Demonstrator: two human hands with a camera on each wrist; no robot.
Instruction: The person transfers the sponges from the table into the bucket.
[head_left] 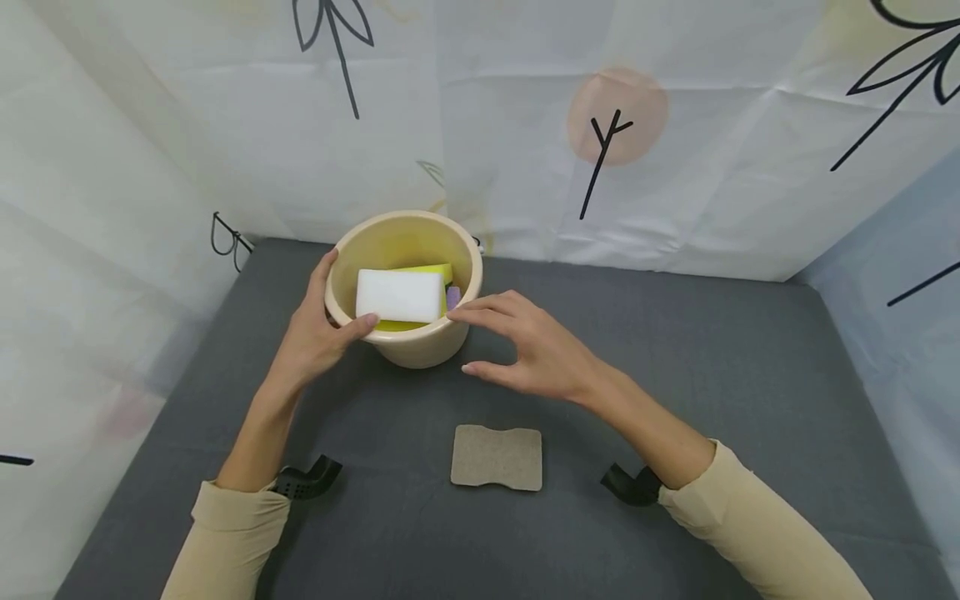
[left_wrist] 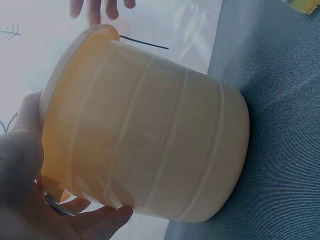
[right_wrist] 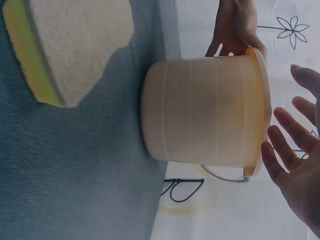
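Note:
A cream plastic bucket [head_left: 420, 350] stands at the back left of the table. My left hand [head_left: 309, 333] grips its left side, thumb over the rim and fingers spread along the outer wall. Inside lie a white block-shaped sponge [head_left: 400, 296], yellow pieces [head_left: 431, 269] partly hidden under it, and a bit of something purple [head_left: 453, 297]. At the bucket's right rim, my right hand [head_left: 532, 346] hovers with relaxed, spread fingers and nothing in them; its fingertips are right by the rim. In the right wrist view the bucket [right_wrist: 200, 110] sits upright.
In front of the bucket, a scrub sponge [head_left: 497, 458] with notched sides lies on the grey table [head_left: 712, 375], beige face up, yellow layer [right_wrist: 35, 65] below. White printed cloth [head_left: 510, 150] hangs behind the table and at its sides. A wire handle [right_wrist: 225, 179] hangs from the bucket.

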